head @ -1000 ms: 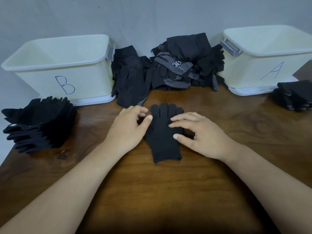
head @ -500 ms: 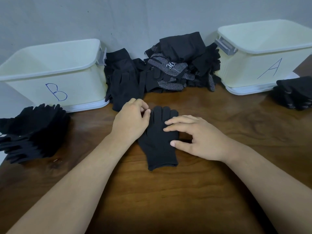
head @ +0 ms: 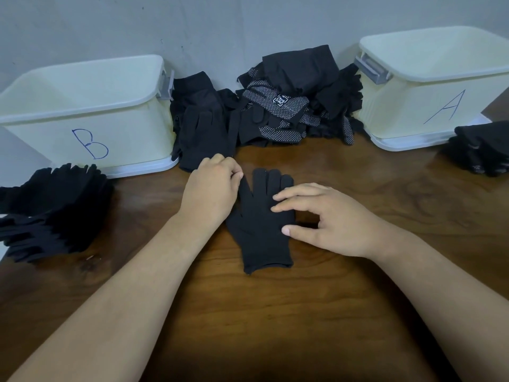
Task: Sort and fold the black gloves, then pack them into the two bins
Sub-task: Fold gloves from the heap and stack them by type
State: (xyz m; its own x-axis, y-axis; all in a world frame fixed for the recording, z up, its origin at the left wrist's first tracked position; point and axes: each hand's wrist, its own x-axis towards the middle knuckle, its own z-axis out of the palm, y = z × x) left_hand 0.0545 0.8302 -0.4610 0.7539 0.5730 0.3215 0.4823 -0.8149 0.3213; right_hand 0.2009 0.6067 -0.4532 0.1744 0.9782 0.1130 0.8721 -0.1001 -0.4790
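A single black glove point(head: 259, 224) lies flat on the brown wooden table point(head: 275, 312), about the middle of the view, fingers pointing to twelve o'clock and cuff to six. The left hand point(head: 212, 188) comes in from seven o'clock and sits at the glove's nine o'clock side; its grip is closed, with the thumb and curled fingertips pinching the outermost finger of the glove. The right hand point(head: 330, 221) comes in from four o'clock. Its grip is open: the fingers lie nearly straight across the glove's palm and finger roots, and the thumb tip touches the glove's three o'clock edge lower down.

At ten o'clock from the glove stands the bin marked B point(head: 82, 111), pale cream, the letter drawn in blue on its front wall. At two o'clock stands the bin marked A point(head: 413, 106), the same kind, with a grey latch at its near corner. Between the two bins, at twelve o'clock, a loose heap of gloves point(head: 275, 106) rests against the grey wall point(head: 248, 23); some are plain black and some carry white dots. The heap's near edge lies just beyond the left hand.

At nine o'clock, in front of bin B, sits a stack of plain gloves point(head: 55, 210). At three o'clock, beside bin A, a second stack point(head: 482, 150) runs out of view
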